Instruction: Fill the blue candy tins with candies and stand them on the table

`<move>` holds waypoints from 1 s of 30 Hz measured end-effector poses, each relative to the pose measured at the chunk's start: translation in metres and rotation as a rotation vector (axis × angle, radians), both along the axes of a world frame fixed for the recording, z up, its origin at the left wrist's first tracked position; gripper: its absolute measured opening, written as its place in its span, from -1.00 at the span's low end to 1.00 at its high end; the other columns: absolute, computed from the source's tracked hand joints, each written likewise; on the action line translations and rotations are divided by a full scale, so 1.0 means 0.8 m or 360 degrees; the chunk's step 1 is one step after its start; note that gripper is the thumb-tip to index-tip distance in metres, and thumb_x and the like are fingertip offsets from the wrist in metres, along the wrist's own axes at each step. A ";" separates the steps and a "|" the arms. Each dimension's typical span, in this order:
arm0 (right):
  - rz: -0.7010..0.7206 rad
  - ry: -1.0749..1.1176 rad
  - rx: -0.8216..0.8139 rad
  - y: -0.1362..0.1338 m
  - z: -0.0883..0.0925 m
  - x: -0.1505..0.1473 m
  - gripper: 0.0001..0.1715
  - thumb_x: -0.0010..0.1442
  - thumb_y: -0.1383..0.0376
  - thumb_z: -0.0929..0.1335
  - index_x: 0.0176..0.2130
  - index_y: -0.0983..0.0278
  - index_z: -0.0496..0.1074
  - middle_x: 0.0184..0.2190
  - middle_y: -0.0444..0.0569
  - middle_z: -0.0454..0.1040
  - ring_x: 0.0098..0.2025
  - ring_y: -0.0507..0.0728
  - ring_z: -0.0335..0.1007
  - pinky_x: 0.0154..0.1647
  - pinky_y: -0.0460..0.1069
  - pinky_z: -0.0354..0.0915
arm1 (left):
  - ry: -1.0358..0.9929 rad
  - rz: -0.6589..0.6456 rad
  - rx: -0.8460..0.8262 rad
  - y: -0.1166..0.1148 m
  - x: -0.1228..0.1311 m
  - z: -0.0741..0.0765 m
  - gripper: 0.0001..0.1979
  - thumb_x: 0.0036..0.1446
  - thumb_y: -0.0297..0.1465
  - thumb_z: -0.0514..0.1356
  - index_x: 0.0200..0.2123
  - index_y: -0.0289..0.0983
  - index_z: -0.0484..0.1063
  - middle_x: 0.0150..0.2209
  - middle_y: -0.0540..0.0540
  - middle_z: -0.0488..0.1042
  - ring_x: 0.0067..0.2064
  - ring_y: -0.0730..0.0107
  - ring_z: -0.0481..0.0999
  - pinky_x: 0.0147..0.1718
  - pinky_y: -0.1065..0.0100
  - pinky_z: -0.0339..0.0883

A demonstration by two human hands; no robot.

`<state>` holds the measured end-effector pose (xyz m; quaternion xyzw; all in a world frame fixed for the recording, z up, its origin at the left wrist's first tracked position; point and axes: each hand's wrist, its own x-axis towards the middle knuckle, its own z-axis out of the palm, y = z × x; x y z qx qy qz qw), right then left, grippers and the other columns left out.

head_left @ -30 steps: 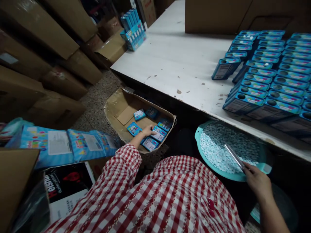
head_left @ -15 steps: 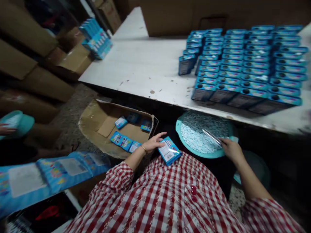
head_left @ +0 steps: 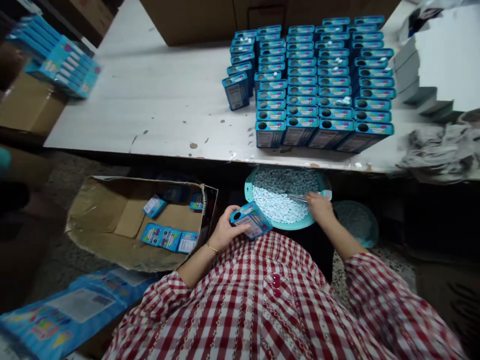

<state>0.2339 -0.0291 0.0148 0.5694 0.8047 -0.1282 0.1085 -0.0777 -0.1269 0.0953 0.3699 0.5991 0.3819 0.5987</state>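
Looks down from the head, close above the left hand gripping a blue box. Faces the table beyond.

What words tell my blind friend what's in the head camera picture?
A person in a red checked shirt holds a small blue box in the left hand and a thin metal tool in the right hand over a teal basin of white pellets. Rows of blue boxes stand on the white table beyond; a cardboard box sits on the floor.
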 end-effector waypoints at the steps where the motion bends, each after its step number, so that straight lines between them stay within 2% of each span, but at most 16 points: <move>1: -0.0046 0.0043 -0.0043 0.000 -0.012 -0.015 -0.61 0.12 0.48 0.18 -0.14 0.29 0.47 -0.25 0.07 0.46 -0.22 0.13 0.34 -0.28 -0.06 0.16 | 0.0019 0.0112 0.0016 0.008 -0.001 -0.008 -0.44 -0.27 -0.36 0.39 -0.16 -0.26 0.28 -0.36 0.05 0.42 -0.35 0.50 0.41 -0.29 0.45 0.30; 5: -0.0276 0.0225 -0.0139 0.004 -0.056 -0.062 -0.55 0.14 0.48 0.16 -0.12 0.21 0.48 -0.16 -0.03 0.48 -0.18 0.10 0.37 -0.30 -0.09 0.18 | -0.0159 0.0413 -0.0012 0.047 0.000 -0.039 -0.47 -0.36 -0.36 0.41 -0.24 -0.30 0.34 -0.34 -0.01 0.46 -0.30 0.41 0.45 -0.21 0.34 0.33; 9: -0.0358 0.0430 -0.0196 0.008 -0.072 -0.069 -0.63 0.18 0.39 0.20 -0.14 0.17 0.50 -0.16 -0.12 0.50 -0.18 0.06 0.38 -0.24 -0.11 0.21 | -0.0391 0.0548 -0.0072 0.073 0.007 -0.059 -0.52 -0.40 -0.35 0.43 -0.34 -0.33 0.36 -0.35 -0.05 0.49 -0.30 0.37 0.48 -0.17 0.24 0.34; 12: -0.0375 0.0529 -0.0199 0.004 -0.069 -0.060 -0.64 0.17 0.40 0.21 -0.13 0.19 0.50 -0.18 -0.10 0.50 -0.18 0.04 0.37 -0.20 -0.11 0.21 | -0.0440 0.0607 -0.0058 0.082 0.004 -0.065 -0.52 -0.41 -0.36 0.43 -0.34 -0.31 0.35 -0.35 -0.03 0.50 -0.31 0.37 0.49 -0.16 0.22 0.35; 14: -0.0382 0.0555 -0.0108 -0.001 -0.059 -0.047 -0.61 0.18 0.41 0.18 -0.11 0.21 0.49 -0.18 -0.05 0.49 -0.18 0.06 0.35 -0.22 -0.09 0.20 | -0.0490 0.0606 -0.0070 0.087 -0.002 -0.069 -0.51 -0.40 -0.36 0.43 -0.33 -0.30 0.34 -0.34 -0.03 0.50 -0.30 0.37 0.49 -0.15 0.22 0.35; 17: -0.0330 0.0447 0.0217 -0.003 -0.035 -0.018 -0.57 0.20 0.43 0.15 -0.04 0.24 0.44 -0.20 0.01 0.46 -0.17 0.11 0.30 -0.22 -0.04 0.15 | -0.0561 0.0514 -0.0170 0.098 -0.007 -0.077 -0.51 -0.40 -0.36 0.43 -0.33 -0.30 0.34 -0.33 -0.04 0.50 -0.29 0.36 0.49 -0.16 0.20 0.36; 20: -0.0393 0.0122 0.0495 0.009 -0.012 0.009 -0.55 0.22 0.42 0.12 0.02 0.34 0.37 -0.17 0.12 0.42 -0.18 0.18 0.25 -0.24 0.02 0.10 | -0.0547 0.0449 -0.0253 0.107 -0.003 -0.082 -0.51 -0.41 -0.36 0.44 -0.34 -0.30 0.34 -0.35 -0.04 0.49 -0.33 0.36 0.49 -0.21 0.21 0.38; 23: -0.0405 -0.0114 0.0362 0.026 -0.007 0.005 -0.58 0.22 0.42 0.09 -0.13 0.42 0.43 -0.20 0.21 0.39 -0.18 0.22 0.23 -0.26 0.06 0.07 | -0.0522 0.0425 -0.0276 0.110 0.003 -0.082 -0.52 -0.40 -0.36 0.43 -0.35 -0.30 0.34 -0.35 -0.03 0.49 -0.34 0.37 0.48 -0.25 0.23 0.39; 26: -0.0236 -0.0101 0.0106 0.029 -0.022 -0.031 -0.62 0.20 0.44 0.11 -0.26 0.39 0.47 -0.23 0.17 0.41 -0.19 0.19 0.24 -0.24 0.03 0.07 | -0.0501 0.0418 -0.0292 0.109 0.007 -0.078 -0.52 -0.40 -0.35 0.43 -0.35 -0.30 0.34 -0.35 -0.03 0.49 -0.34 0.37 0.48 -0.26 0.24 0.40; 28: -0.0177 -0.0053 0.0053 0.020 -0.034 -0.054 -0.62 0.20 0.45 0.11 -0.22 0.36 0.46 -0.19 0.12 0.41 -0.18 0.15 0.25 -0.23 0.01 0.09 | -0.0494 0.0419 -0.0289 0.107 0.008 -0.077 -0.53 -0.40 -0.36 0.43 -0.35 -0.30 0.35 -0.35 -0.04 0.49 -0.34 0.38 0.48 -0.27 0.26 0.40; 30: -0.0140 -0.0019 0.0008 0.009 -0.039 -0.062 -0.59 0.19 0.46 0.10 -0.13 0.34 0.43 -0.14 0.07 0.41 -0.15 0.13 0.26 -0.24 -0.02 0.11 | -0.0500 0.0419 -0.0287 0.105 0.008 -0.077 -0.53 -0.40 -0.36 0.43 -0.35 -0.30 0.35 -0.34 -0.04 0.49 -0.33 0.38 0.48 -0.28 0.28 0.40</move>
